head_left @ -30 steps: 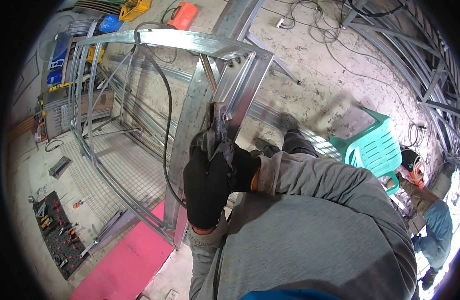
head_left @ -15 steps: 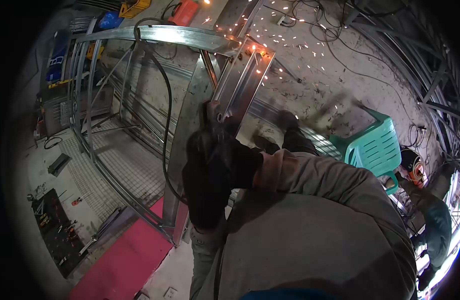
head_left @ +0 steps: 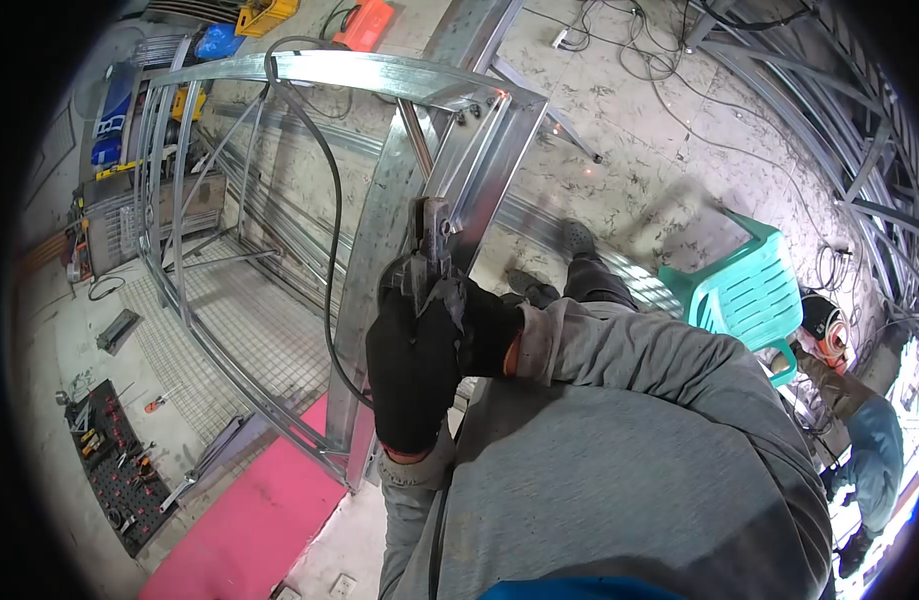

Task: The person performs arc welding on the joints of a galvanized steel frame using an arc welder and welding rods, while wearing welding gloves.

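Note:
Both my hands wear black gloves and meet in front of my torso. My left hand (head_left: 413,375) is closed around the handle of a dark welding electrode holder (head_left: 428,240). My right hand (head_left: 490,330) is pressed against it from the right, fingers closed about the same handle; its fingertips are partly hidden. The holder's jaw points up toward a welded steel tube frame (head_left: 360,70). At the frame's corner joint a small orange spot glows. Whether a rod sits in the jaw is hard to make out against the tubes.
A black cable (head_left: 340,210) loops over the frame and down beside my left hand. A green plastic stool (head_left: 745,290) lies tipped at right, near a crouching co-worker (head_left: 870,440). A pink board (head_left: 250,510), a tool mat (head_left: 120,460) and wire mesh (head_left: 220,330) lie left.
The shower of sparks at the corner joint has died down to a small glow and a few specks. The picture is brighter. My hands and the holder have hardly moved.

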